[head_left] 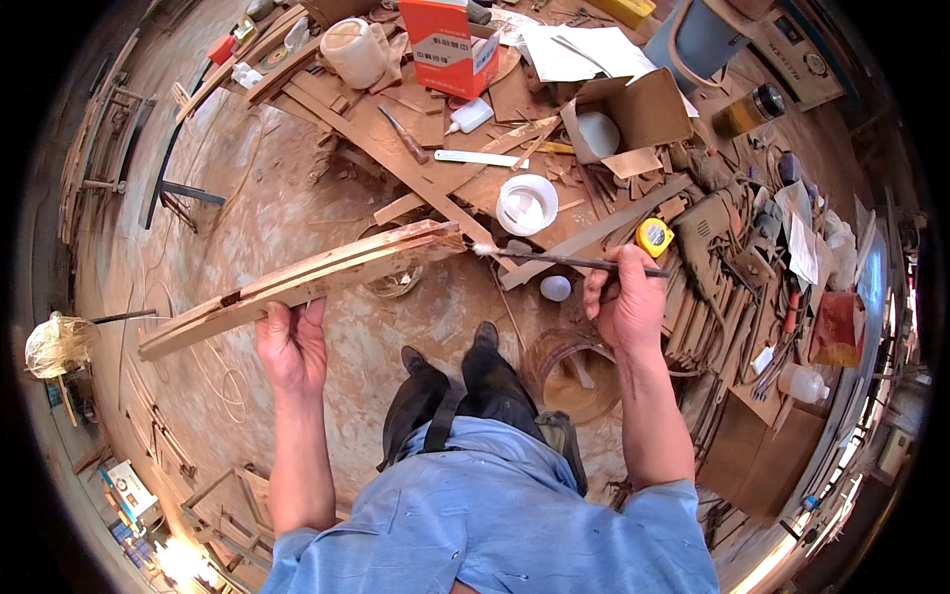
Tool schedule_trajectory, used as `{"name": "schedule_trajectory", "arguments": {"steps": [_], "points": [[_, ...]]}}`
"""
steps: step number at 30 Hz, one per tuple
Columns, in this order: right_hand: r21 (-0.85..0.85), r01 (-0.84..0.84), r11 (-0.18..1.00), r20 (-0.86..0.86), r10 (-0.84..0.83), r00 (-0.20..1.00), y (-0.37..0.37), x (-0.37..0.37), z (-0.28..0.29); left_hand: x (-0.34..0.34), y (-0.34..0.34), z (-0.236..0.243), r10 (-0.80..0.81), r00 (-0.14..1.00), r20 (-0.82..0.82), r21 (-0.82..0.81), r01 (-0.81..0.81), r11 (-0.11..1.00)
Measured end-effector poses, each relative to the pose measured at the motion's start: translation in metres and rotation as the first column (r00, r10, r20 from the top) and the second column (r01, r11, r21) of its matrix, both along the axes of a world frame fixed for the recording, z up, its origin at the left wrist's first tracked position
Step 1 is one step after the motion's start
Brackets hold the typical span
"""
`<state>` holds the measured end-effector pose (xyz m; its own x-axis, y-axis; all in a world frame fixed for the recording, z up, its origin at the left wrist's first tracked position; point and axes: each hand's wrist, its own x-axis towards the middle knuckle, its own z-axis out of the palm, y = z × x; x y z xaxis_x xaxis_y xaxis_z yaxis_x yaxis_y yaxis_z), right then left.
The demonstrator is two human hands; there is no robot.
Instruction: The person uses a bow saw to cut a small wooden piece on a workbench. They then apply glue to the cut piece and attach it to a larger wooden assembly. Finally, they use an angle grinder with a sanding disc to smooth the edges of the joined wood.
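My left hand grips a long piece of wood from below, its fingers mostly hidden behind it. The wood slants up to the right, with a groove along its length and a dark patch near its left part. In my right hand a thin dark-handled brush is pinched. Its white-tipped end lies close to the wood's right end; whether they touch I cannot tell. Just beyond the brush, a white tub with white stuff inside stands on the workbench.
Near my right hand lie a yellow tape measure and a small white rounded thing. An open cardboard box, a red box, a chisel-like tool and wood strips crowd the bench. A bucket stands beside my legs.
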<state>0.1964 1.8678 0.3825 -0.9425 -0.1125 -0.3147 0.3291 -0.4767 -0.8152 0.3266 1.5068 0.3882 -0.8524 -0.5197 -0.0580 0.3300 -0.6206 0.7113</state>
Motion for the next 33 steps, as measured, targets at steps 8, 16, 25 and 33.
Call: {"name": "schedule_trajectory", "arguments": {"steps": [8, 16, 25, 33], "points": [[0.198, -0.087, 0.976, -0.417, 0.164, 0.894, -0.018, 0.013, 0.041, 0.004, -0.006, 0.006, -0.005, 1.0, 0.009, -0.125, 0.006, 0.992], [0.354, -0.059, 0.933, -0.411, 0.211, 0.887, -0.018, 0.019, 0.03, 0.01, -0.012, 0.009, -0.02, 1.0, -0.004, -0.216, 0.019, 0.976], [0.021, -0.133, 0.991, -0.025, 0.133, 0.991, -0.022, 0.009, 0.047, 0.002, -0.034, 0.036, -0.059, 0.976, -0.208, -0.08, 0.043, 0.996], [-0.264, -0.091, 0.96, 0.17, 0.14, 0.976, -0.058, 0.047, 0.04, -0.029, -0.063, 0.026, 0.265, 0.964, 0.021, 0.349, -0.256, 0.902]]}}
